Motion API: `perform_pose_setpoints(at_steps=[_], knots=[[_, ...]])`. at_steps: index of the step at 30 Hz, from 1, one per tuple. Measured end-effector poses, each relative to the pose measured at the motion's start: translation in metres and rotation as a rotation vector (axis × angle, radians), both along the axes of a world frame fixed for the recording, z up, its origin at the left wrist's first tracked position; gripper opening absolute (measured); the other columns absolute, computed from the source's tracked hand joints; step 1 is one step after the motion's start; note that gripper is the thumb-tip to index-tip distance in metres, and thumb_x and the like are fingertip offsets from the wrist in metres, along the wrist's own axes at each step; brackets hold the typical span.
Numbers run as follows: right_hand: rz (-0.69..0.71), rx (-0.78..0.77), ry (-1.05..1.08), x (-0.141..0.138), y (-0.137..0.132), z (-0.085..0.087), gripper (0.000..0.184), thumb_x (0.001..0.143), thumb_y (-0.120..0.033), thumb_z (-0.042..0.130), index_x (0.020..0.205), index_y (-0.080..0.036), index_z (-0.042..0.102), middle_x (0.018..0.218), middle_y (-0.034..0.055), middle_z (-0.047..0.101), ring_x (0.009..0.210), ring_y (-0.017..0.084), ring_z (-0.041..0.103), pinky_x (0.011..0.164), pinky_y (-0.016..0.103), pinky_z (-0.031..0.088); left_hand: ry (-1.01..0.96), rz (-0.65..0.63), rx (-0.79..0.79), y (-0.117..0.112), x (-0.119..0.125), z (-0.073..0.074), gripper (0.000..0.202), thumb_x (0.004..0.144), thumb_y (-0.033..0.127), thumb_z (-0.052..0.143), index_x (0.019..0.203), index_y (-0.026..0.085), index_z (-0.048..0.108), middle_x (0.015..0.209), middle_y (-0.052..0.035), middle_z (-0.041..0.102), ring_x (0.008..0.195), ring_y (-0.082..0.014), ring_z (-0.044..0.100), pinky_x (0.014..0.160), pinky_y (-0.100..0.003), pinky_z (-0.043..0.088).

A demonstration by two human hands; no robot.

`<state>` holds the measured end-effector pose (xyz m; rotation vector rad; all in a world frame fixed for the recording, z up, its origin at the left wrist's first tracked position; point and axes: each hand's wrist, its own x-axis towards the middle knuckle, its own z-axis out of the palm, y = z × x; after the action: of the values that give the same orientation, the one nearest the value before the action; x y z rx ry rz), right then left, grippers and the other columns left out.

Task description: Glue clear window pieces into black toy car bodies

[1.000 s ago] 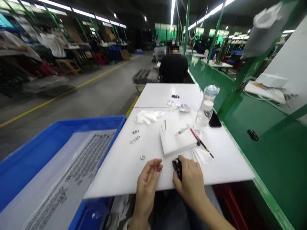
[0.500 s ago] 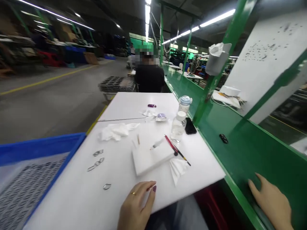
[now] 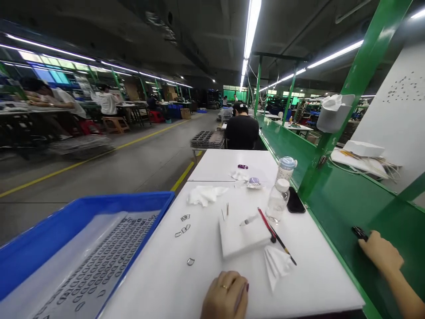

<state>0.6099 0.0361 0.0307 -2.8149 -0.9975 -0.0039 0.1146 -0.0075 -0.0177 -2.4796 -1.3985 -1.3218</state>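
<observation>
right hand point(image 3: 380, 252) resting on green bench ledge point(image 3: 332, 235) | fingertips point(image 3: 364, 237) touching small black part point(image 3: 359, 232), pinch unclear | left hand point(image 3: 226, 294) curled closed at white plastic board point(image 3: 159, 283) | tip: firm fingertip pinch suits small part

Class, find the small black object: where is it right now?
In the head view, the small black object lies on the green panel at far right, at the fingertips of the person's right hand, beyond the white table's edge.
</observation>
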Motion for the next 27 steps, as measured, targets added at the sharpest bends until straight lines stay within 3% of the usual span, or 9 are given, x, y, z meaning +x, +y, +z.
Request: perform_pose_setpoints(at_steps=[4, 5, 9, 12, 15, 18, 22, 24, 27], knots=[[0.146, 0.208, 0.069, -0.060, -0.016, 0.010, 0.048, 0.080, -0.052, 0.049, 0.115, -0.019, 0.055, 0.079, 0.0187, 0.069, 0.068, 0.036, 0.067, 0.054, 0.043, 0.046, 0.011, -0.018, 0.026, -0.001, 0.000, 0.000, 0.016, 0.083, 0.015, 0.055, 0.096, 0.023, 0.062, 0.082, -0.0039, 0.068, 0.071, -0.0192, 0.064, 0.062, -0.030, 0.051], [0.194, 0.315, 0.047, -0.095, -0.024, 0.010, 0.043, 0.078, -0.051, 0.052, 0.109, -0.021, 0.054, 0.081, 0.0151, 0.070, 0.072, 0.035, 0.068, 0.058, 0.043, 0.048, 0.014, -0.014, 0.021, -0.002, 0.000, 0.002, 0.025, 0.080, 0.020, 0.062, 0.105, 0.022, 0.061, 0.088, -0.0050, 0.070, 0.074, -0.0209, 0.065, 0.064, -0.031, 0.053], [0.835, 0.533, 0.307, -0.259, -0.063, -0.004, 0.029, 0.079, -0.043, 0.059, 0.099, -0.025, 0.049, 0.082, 0.0036, 0.069, 0.076, 0.023, 0.069, 0.068, 0.035, 0.054, 0.049, 0.008, -0.147, -0.008, 0.001, 0.013, 0.083, 0.061, 0.041, 0.081, 0.133, 0.018, 0.048, 0.120, -0.0134, 0.065, 0.100, -0.0311, 0.065, 0.079, -0.042, 0.055], [0.991, 0.453, 0.401, -0.333, -0.077, -0.007, 0.021, 0.075, -0.032, 0.064, 0.088, -0.023, 0.050, 0.067, -0.0017, 0.063, 0.057, 0.018, 0.062, 0.054, 0.029, 0.049, 0.081, -0.044, -0.305, -0.012, 0.000, 0.020, 0.070, 0.063, 0.033, 0.080, 0.128, 0.023, 0.055, 0.125, -0.0107, 0.063, 0.108, -0.0315, 0.061, 0.085, -0.045, 0.053], [0.946, 0.520, 0.516, -0.345, -0.055, 0.010, 0.018, 0.083, -0.037, 0.062, 0.083, -0.021, 0.054, 0.065, 0.0001, 0.062, 0.057, 0.017, 0.060, 0.054, 0.028, 0.049, 0.081, -0.087, -0.406, -0.012, -0.003, 0.023, 0.055, 0.067, 0.030, 0.077, 0.120, 0.024, 0.062, 0.125, -0.0085, 0.064, 0.109, -0.0313, 0.059, 0.087, -0.047, 0.053], [0.895, 0.686, 0.722, -0.336, -0.009, 0.032, 0.035, 0.085, -0.043, 0.062, 0.109, -0.019, 0.055, 0.097, 0.0102, 0.069, 0.085, 0.021, 0.066, 0.072, 0.034, 0.054, 0.056, -0.127, -0.457, -0.010, -0.007, 0.027, 0.060, 0.064, 0.029, 0.078, 0.121, 0.022, 0.063, 0.130, -0.0096, 0.060, 0.115, -0.0332, 0.055, 0.093, -0.051, 0.050], [1.069, 0.429, 1.080, -0.332, 0.038, 0.052, 0.034, 0.084, -0.052, 0.063, 0.102, -0.023, 0.061, 0.108, 0.0092, 0.065, 0.101, 0.025, 0.064, 0.088, 0.041, 0.050, 0.019, -0.164, -0.518, -0.008, -0.009, 0.031, 0.060, 0.062, 0.023, 0.076, 0.121, 0.024, 0.064, 0.130, -0.0079, 0.060, 0.118, -0.0317, 0.052, 0.097, -0.050, 0.048], [1.119, 0.355, 1.218, -0.329, 0.041, 0.057, 0.032, 0.086, -0.055, 0.060, 0.091, -0.023, 0.062, 0.105, 0.0073, 0.065, 0.106, 0.026, 0.061, 0.091, 0.043, 0.047, -0.007, -0.160, -0.520, -0.008, -0.009, 0.031, 0.058, 0.060, 0.022, 0.075, 0.118, 0.023, 0.066, 0.124, -0.0074, 0.063, 0.113, -0.0308, 0.055, 0.095, -0.049, 0.049], [1.122, 0.546, 1.352, -0.324, 0.023, 0.052, 0.027, 0.089, -0.050, 0.060, 0.083, -0.024, 0.058, 0.098, 0.0041, 0.063, 0.106, 0.023, 0.060, 0.098, 0.043, 0.041, -0.056, -0.131, -0.489, -0.009, -0.006, 0.031, 0.058, 0.055, 0.022, 0.075, 0.112, 0.021, 0.068, 0.116, -0.0077, 0.065, 0.105, -0.0303, 0.058, 0.090, -0.049, 0.050]])
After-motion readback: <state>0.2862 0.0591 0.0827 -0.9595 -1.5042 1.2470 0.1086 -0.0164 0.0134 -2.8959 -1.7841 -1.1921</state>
